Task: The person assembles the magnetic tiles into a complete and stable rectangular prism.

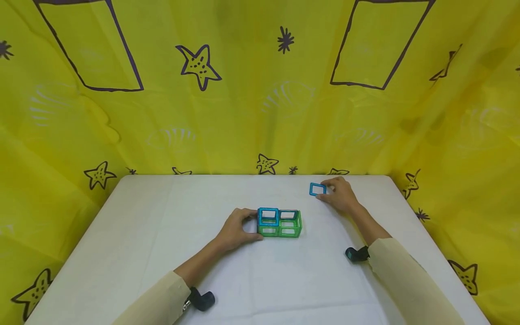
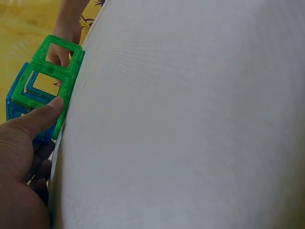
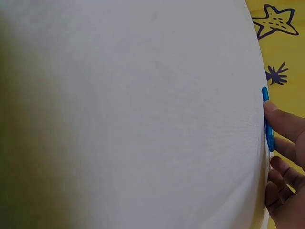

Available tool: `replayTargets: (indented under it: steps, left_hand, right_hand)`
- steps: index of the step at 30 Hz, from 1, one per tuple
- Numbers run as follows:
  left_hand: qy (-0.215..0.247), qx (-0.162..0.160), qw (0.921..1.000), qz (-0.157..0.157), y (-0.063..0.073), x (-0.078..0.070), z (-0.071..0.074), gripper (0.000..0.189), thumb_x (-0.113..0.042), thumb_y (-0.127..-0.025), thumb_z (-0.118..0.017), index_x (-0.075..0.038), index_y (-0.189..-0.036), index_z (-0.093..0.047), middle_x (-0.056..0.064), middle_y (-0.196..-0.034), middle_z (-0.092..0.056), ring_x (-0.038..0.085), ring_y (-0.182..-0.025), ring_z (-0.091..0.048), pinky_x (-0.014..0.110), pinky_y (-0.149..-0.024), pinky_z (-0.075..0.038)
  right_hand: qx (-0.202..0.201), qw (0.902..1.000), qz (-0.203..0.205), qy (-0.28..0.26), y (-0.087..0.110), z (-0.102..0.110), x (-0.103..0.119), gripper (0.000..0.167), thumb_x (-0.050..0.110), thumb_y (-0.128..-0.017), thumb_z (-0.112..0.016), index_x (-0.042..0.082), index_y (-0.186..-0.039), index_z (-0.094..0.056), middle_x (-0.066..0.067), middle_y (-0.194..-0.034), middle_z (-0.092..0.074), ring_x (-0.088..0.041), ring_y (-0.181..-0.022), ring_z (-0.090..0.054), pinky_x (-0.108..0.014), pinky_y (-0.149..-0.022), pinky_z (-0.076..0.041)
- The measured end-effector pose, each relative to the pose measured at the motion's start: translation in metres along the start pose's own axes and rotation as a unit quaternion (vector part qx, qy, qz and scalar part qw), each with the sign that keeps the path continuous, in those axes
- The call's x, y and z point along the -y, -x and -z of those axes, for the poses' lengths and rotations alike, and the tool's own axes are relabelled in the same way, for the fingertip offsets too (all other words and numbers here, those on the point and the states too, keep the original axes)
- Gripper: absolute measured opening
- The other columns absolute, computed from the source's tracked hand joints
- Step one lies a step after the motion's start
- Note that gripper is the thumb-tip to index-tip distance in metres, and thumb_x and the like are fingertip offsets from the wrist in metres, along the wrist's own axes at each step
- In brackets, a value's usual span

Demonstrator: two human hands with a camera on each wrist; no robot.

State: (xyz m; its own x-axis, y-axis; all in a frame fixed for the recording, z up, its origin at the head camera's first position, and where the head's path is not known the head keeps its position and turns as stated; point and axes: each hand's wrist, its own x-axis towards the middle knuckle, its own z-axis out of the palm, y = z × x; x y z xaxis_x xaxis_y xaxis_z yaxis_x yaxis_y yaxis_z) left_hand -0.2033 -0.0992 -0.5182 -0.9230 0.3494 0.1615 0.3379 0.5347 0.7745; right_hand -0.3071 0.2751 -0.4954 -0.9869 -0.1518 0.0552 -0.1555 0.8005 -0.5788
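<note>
A box-like build of green and blue magnetic tiles stands on the table, with open square frames for sides. My left hand grips its left end, thumb at the front and fingers behind. In the left wrist view the thumb presses a green tile of the build. Farther back and to the right, my right hand pinches a single blue square magnetic tile by its right side, between thumb and fingers. That tile appears edge-on in the right wrist view.
A white cloth-covered table lies under both hands. Behind it and at its sides hangs a yellow curtain printed with starfish and shells. Small black cameras sit at both wrists.
</note>
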Motion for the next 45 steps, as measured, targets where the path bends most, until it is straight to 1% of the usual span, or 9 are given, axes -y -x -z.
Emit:
replayTargets:
  steps: [7,11,14,18,22,26,32,38,45]
  left_hand:
    - [0.008,0.001,1.0,0.005,0.0,0.001,0.002,0.069,-0.017,-0.075,-0.097,-0.002,-0.136,-0.067,0.006,-0.126,-0.069,0.022,-0.112,-0.054,0.045,-0.1,-0.048]
    - [0.009,0.004,0.9999,0.008,-0.001,0.002,0.002,0.069,-0.016,-0.075,-0.097,-0.001,-0.136,-0.067,0.006,-0.127,-0.068,0.022,-0.113,-0.053,0.045,-0.101,-0.047]
    - [0.007,0.003,0.9999,0.01,-0.001,0.002,0.003,0.069,-0.016,-0.075,-0.097,-0.002,-0.136,-0.067,0.006,-0.126,-0.069,0.021,-0.113,-0.053,0.045,-0.101,-0.047]
    - [0.005,0.004,1.0,0.007,-0.001,0.003,0.004,0.068,-0.017,-0.075,-0.097,-0.002,-0.135,-0.068,0.005,-0.125,-0.069,0.021,-0.112,-0.053,0.044,-0.101,-0.048]
    - [0.007,0.005,1.0,0.0,-0.001,0.003,0.004,0.068,-0.016,-0.076,-0.097,-0.001,-0.136,-0.067,0.006,-0.126,-0.069,0.023,-0.114,-0.054,0.045,-0.101,-0.048]
    - [0.012,0.007,0.9999,-0.001,-0.001,0.003,0.003,0.069,-0.016,-0.076,-0.096,-0.001,-0.136,-0.067,0.007,-0.129,-0.069,0.023,-0.116,-0.054,0.046,-0.103,-0.047]
    - [0.01,0.004,0.9999,-0.001,-0.001,0.003,0.002,0.068,-0.016,-0.076,-0.096,-0.001,-0.136,-0.067,0.008,-0.128,-0.069,0.023,-0.116,-0.055,0.046,-0.103,-0.047]
    - [0.007,0.004,0.9999,-0.007,0.0,0.005,0.002,0.068,-0.018,-0.076,-0.096,-0.002,-0.136,-0.068,0.006,-0.128,-0.069,0.021,-0.114,-0.054,0.045,-0.1,-0.048]
    - [0.005,0.008,0.9999,-0.012,-0.001,0.004,0.001,0.069,-0.019,-0.076,-0.096,-0.002,-0.136,-0.068,0.006,-0.128,-0.07,0.021,-0.113,-0.055,0.043,-0.099,-0.048]
  right_hand:
    - [-0.005,0.9999,0.002,-0.011,0.005,0.0,0.004,0.052,0.022,-0.093,-0.082,-0.005,-0.135,-0.066,-0.026,-0.13,-0.056,-0.041,-0.109,-0.054,-0.054,-0.094,-0.047]
    - [-0.001,0.9997,-0.01,-0.021,0.008,-0.001,0.007,0.056,0.025,-0.093,-0.083,-0.004,-0.137,-0.064,-0.025,-0.13,-0.056,-0.039,-0.107,-0.053,-0.05,-0.09,-0.046]
    - [0.002,0.9989,-0.022,-0.041,0.01,-0.001,0.009,0.058,0.026,-0.093,-0.084,-0.003,-0.138,-0.064,-0.025,-0.132,-0.056,-0.04,-0.11,-0.052,-0.052,-0.094,-0.046]
    - [0.002,0.998,-0.023,-0.06,0.013,-0.002,0.011,0.058,0.025,-0.091,-0.086,-0.002,-0.138,-0.064,-0.024,-0.132,-0.057,-0.04,-0.114,-0.052,-0.054,-0.098,-0.045]
    - [0.0,0.9982,-0.015,-0.059,0.016,-0.003,0.014,0.06,0.027,-0.089,-0.088,-0.002,-0.136,-0.065,-0.023,-0.129,-0.059,-0.039,-0.112,-0.053,-0.052,-0.095,-0.045]
    - [-0.006,0.9978,-0.005,-0.066,0.021,-0.004,0.018,0.058,0.025,-0.089,-0.087,-0.003,-0.135,-0.066,-0.023,-0.127,-0.058,-0.039,-0.11,-0.053,-0.049,-0.092,-0.044]
    - [-0.017,0.9964,0.016,-0.082,0.031,-0.004,0.028,0.054,0.022,-0.089,-0.087,-0.001,-0.134,-0.068,-0.022,-0.129,-0.06,-0.04,-0.114,-0.055,-0.046,-0.086,-0.047]
    - [-0.02,0.9954,0.054,-0.076,0.043,-0.003,0.043,0.053,0.023,-0.088,-0.089,0.002,-0.132,-0.07,-0.021,-0.131,-0.061,-0.038,-0.112,-0.058,-0.046,-0.085,-0.049]
    - [-0.024,0.9923,0.07,-0.1,0.059,0.0,0.056,0.052,0.026,-0.088,-0.088,0.006,-0.133,-0.07,-0.015,-0.127,-0.063,-0.032,-0.107,-0.056,-0.042,-0.085,-0.048]
